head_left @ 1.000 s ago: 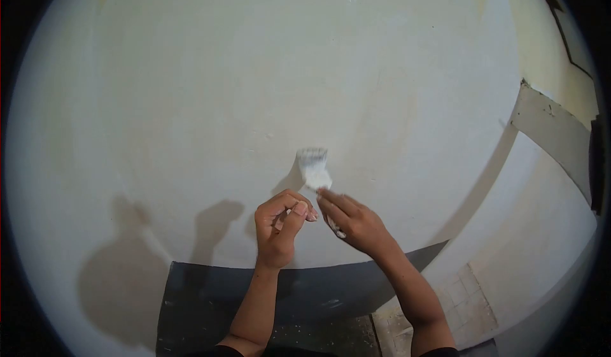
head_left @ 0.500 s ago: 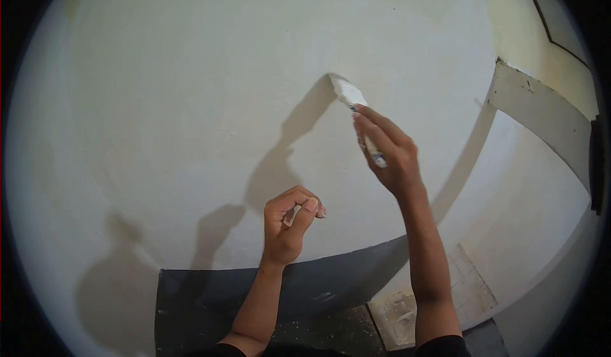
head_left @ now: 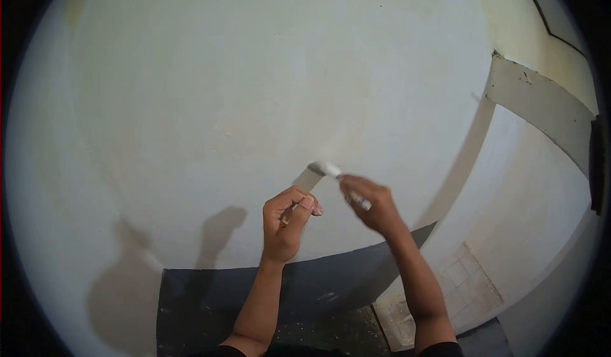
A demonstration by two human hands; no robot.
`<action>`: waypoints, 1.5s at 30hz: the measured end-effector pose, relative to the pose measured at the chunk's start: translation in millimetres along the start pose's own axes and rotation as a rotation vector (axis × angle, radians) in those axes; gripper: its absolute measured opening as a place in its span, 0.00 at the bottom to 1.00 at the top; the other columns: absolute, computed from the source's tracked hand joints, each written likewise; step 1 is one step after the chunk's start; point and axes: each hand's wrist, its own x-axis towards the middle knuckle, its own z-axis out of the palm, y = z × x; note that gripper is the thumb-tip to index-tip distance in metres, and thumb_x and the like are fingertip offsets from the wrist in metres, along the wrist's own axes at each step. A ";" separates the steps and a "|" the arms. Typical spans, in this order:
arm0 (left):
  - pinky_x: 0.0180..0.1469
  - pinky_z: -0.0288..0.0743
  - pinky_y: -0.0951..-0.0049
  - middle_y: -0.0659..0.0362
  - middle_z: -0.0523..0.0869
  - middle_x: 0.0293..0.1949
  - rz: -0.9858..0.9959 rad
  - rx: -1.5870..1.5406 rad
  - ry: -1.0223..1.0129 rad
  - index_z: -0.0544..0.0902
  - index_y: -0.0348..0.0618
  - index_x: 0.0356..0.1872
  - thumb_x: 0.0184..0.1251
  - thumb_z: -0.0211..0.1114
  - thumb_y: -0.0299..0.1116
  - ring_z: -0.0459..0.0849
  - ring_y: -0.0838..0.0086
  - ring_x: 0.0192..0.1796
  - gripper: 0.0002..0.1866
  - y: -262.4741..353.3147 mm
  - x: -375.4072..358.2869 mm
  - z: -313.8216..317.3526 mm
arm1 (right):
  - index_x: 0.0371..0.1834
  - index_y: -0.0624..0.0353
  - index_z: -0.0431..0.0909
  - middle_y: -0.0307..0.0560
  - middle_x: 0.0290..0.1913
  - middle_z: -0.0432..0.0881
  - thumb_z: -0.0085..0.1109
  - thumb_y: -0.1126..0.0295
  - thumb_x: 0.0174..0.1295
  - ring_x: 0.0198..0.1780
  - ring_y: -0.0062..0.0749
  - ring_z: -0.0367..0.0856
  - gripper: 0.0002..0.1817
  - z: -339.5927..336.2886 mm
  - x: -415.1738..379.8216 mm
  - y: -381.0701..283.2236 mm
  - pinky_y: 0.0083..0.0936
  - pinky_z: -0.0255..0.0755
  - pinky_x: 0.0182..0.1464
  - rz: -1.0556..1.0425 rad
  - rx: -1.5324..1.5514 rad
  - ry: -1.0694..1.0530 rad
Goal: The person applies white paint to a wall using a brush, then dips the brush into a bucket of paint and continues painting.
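My right hand is closed around the handle of a paintbrush, whose white-smeared head points up and left. The bristle tip is at the pale wall, where the brush's shadow meets it; the brush is slightly blurred. Just left of and below the brush, my left hand is held up with curled fingers and the thumb against them. No object shows in it, only a pale gap inside the curl.
A dark grey band runs along the wall's bottom, above a dark speckled floor. At right are a grey ledge and a stained pale tiled patch. Shadows of my arms and head fall on the wall.
My right hand and the paintbrush have moved down and a little left along the wall, close to my left hand. My left hand stays nearly still, fingers curled.
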 end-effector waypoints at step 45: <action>0.43 0.76 0.70 0.57 0.81 0.27 0.161 -0.001 -0.129 0.79 0.35 0.26 0.74 0.55 0.28 0.80 0.74 0.35 0.14 -7.8 91.2 52.1 | 0.45 0.61 0.84 0.55 0.48 0.87 0.66 0.80 0.57 0.46 0.53 0.86 0.12 -86.3 43.6 7.8 0.37 0.81 0.49 -0.062 -0.085 0.034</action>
